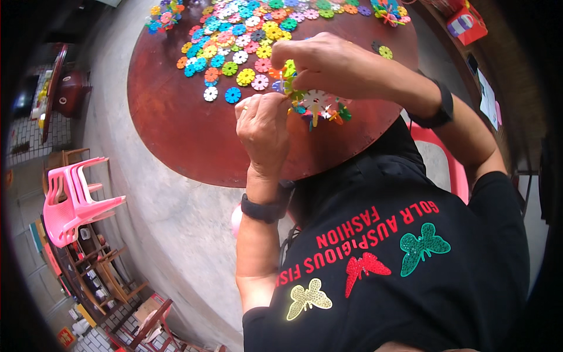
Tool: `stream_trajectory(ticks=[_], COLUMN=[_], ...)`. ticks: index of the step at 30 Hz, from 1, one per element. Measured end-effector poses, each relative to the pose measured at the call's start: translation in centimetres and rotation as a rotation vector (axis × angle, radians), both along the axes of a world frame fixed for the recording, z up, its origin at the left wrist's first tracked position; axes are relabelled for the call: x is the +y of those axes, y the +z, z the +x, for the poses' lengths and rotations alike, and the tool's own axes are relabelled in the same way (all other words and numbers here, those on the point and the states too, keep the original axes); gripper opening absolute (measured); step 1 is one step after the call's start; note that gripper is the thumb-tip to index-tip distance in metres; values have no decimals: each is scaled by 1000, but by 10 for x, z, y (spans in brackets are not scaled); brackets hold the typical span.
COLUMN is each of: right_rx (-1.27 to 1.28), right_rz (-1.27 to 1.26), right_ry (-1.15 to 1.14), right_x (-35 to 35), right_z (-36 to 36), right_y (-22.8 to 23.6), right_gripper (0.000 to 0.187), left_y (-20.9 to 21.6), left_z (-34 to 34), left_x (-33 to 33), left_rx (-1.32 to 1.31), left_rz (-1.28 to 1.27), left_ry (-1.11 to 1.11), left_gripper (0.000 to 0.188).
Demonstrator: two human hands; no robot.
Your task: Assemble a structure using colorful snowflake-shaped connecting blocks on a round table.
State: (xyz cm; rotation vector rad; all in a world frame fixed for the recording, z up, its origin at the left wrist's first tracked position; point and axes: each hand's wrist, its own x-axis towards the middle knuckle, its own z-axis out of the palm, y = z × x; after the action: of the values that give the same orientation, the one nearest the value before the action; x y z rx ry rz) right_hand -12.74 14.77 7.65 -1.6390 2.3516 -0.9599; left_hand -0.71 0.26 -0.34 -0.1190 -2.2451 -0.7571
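Note:
My left hand [262, 130] is closed in a pinch at the left edge of a cluster of interlocking plastic discs [316, 104]. From above and to the right, my right hand [331, 66] curls its thumb and fingers around a yellow-green part at the cluster's upper left. White, orange, green and blue notched discs stick out of the cluster at angles below my right hand. My fingers hide most of the joint between the two hands. Loose flower-shaped discs [246, 76] in many colours lie flat on the round brown table [176, 132] beyond my hands.
Two other assembled disc clusters stand at the far left [166, 16] and the far right [392, 12] of the table. A stack of pink plastic chairs [76, 202] is off to the left. At the upper right, a red box [467, 26] rests on a dark surface.

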Motion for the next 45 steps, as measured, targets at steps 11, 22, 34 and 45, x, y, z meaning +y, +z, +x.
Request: stream_trajectory(ticks=[11,22,34,45], right_rx=[189,-698,-488,-406], right_rz=[-314,-431,-465,-449], right_ry=[-326,-245,-179,-144], right_x=[39,57,29,23], right_z=[5,-1,13,15], right_y=[-35,-73,-69,-70], right_gripper=[43,31,49,52], left_y=[-3,5,6,5], left_z=[4,3,0,1], left_x=[-11,-8,3,4], left_rx=[-102,26,-175,-132], left_rz=[526,433,295,239], left_ry=[76,-71,-209,-151], left_gripper=[14,45,66,69])
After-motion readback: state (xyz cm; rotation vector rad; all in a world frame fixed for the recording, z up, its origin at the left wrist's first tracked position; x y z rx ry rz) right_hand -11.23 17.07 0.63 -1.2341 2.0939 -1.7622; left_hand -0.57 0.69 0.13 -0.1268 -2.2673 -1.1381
